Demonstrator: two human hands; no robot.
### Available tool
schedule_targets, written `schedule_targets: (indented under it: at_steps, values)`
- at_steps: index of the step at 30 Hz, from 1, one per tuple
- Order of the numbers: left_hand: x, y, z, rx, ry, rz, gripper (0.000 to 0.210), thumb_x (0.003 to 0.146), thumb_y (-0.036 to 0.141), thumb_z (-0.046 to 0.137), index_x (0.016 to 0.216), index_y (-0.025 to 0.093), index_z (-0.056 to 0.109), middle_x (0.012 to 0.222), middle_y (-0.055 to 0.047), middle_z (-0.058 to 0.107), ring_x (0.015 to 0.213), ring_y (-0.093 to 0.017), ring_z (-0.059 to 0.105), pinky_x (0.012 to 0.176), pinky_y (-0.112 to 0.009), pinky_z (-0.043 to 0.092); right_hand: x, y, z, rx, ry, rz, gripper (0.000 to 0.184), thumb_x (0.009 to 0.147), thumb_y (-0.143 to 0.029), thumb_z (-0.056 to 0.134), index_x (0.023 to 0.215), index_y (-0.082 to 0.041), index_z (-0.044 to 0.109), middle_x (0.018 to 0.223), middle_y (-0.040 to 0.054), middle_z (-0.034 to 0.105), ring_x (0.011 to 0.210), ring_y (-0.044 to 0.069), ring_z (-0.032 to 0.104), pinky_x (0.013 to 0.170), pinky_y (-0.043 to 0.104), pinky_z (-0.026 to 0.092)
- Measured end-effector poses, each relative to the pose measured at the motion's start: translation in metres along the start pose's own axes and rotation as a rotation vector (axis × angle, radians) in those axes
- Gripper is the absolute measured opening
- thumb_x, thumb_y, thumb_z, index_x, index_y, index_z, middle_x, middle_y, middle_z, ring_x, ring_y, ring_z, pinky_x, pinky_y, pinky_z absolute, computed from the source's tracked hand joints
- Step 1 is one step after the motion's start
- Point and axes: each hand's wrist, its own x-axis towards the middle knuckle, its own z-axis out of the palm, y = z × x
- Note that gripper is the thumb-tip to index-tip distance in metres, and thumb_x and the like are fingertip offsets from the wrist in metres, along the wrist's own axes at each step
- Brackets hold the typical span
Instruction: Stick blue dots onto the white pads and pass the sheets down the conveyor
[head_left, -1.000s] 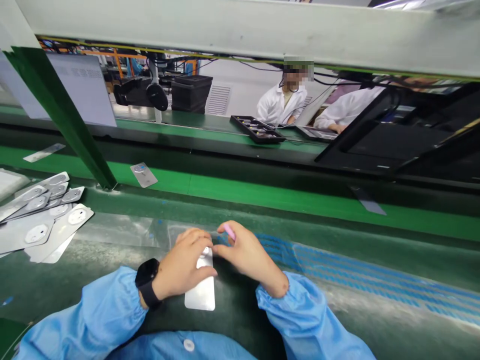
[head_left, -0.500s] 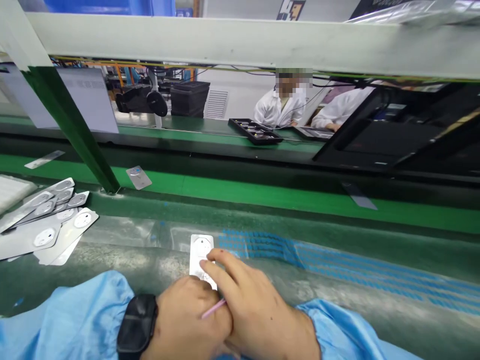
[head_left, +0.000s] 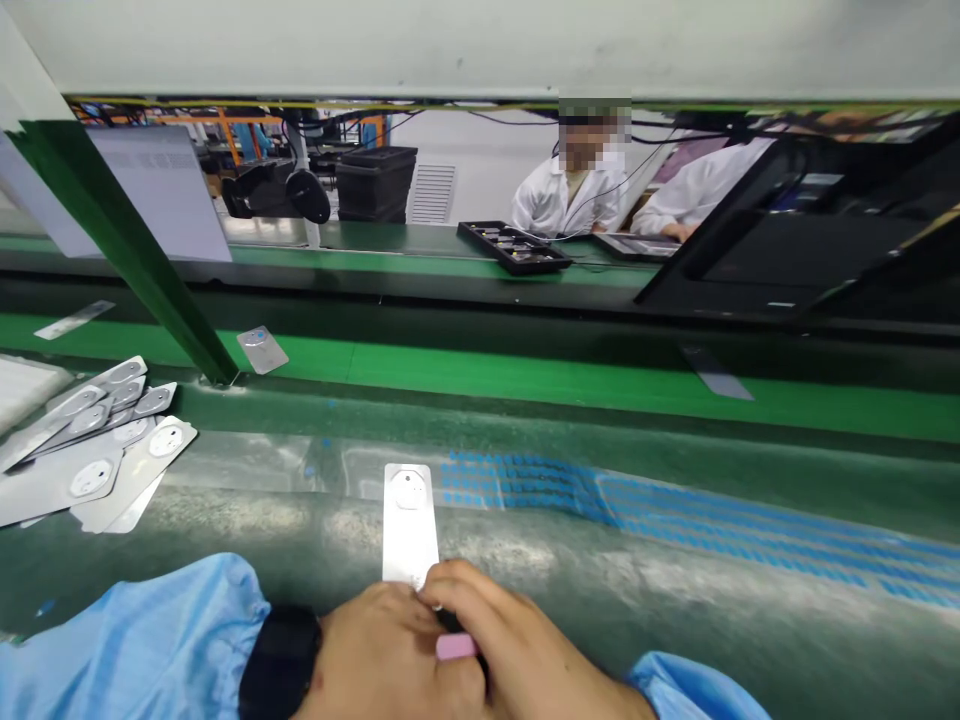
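A flat silver metal plate [head_left: 410, 530] with a round-cornered white patch near its far end points away from me on the green mat. Its near end runs behind my left hand [head_left: 382, 650], which is closed there with its fingertips hidden. My right hand [head_left: 517, 640] is curled against the left one, its fingertips at the plate's near right corner. Between the hands shows a slim pink tool [head_left: 456, 646], coming from under the right hand's fingers; its kind and tip are hidden. On my left wrist is a black watch [head_left: 279, 660].
Several similar silver plates [head_left: 97, 440] lie in a loose pile at the left. A strip of blue dots [head_left: 525, 480] runs to the right. A green post [head_left: 142, 260] rises at the left. Across the line, people in white coats [head_left: 574, 195] sit near a black tray [head_left: 514, 247].
My right hand's fingers have drawn back from the plate's far part to its near end, uncovering the middle. Both hands sit lower in view. The pink tool shows differently, shorter and thicker.
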Motion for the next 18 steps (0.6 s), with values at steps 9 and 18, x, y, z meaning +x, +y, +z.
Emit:
schedule_targets:
  at_steps: [9, 18]
  values:
    - [0.075, -0.059, -0.049, 0.363, 0.211, 0.132, 0.027, 0.076, 0.029, 0.072, 0.096, 0.018, 0.056, 0.102, -0.008, 0.059, 0.105, -0.027, 0.050, 0.093, -0.044, 0.042, 0.077, 0.082, -0.059, 0.695, 0.586, 0.241, 0.035, 0.073, -0.051, 0.062, 0.063, -0.017, 0.063, 0.074, 0.0054, 0.061, 0.058, 0.014, 0.050, 0.053, 0.028, 0.044]
    - [0.078, -0.081, -0.024, 0.455, 0.086, 0.099, 0.054, 0.065, 0.043, 0.082, 0.109, 0.021, 0.059, 0.121, -0.009, 0.060, 0.123, -0.034, 0.041, 0.101, -0.052, 0.031, 0.089, 0.123, -0.045, 0.768, 0.355, 0.459, 0.048, 0.059, -0.059, 0.076, 0.073, -0.016, 0.060, 0.062, 0.0028, 0.064, 0.051, 0.013, 0.058, 0.050, 0.026, 0.048]
